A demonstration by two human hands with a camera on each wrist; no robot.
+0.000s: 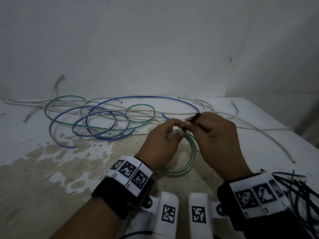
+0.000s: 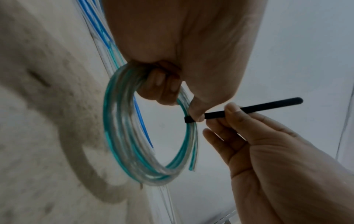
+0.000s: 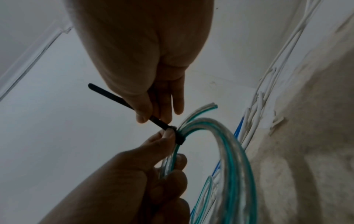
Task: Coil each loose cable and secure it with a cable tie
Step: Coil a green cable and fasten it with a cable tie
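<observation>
A coil of green-striped clear cable (image 1: 190, 152) hangs between my hands above the stained table (image 1: 51, 169). My left hand (image 1: 178, 129) grips the top of the coil (image 2: 122, 144), fingers curled round the strands and the thumb pressing at the tie's head. A black cable tie (image 3: 179, 136) is looped round the strands there. My right hand (image 1: 189, 122) pinches the tie's tail (image 2: 268, 107) between thumb and fingers (image 3: 142, 116), and the free end sticks out past them. The coil's cut ends (image 3: 210, 106) fan out beside the tie.
Loose blue-striped loops (image 1: 103, 121), a green loop (image 1: 139, 112) and several white cables (image 1: 172, 112) lie across the back of the table against the wall. A heap of spare black ties (image 1: 300, 187) sits at the near right. The table's right edge (image 1: 307, 133) is close.
</observation>
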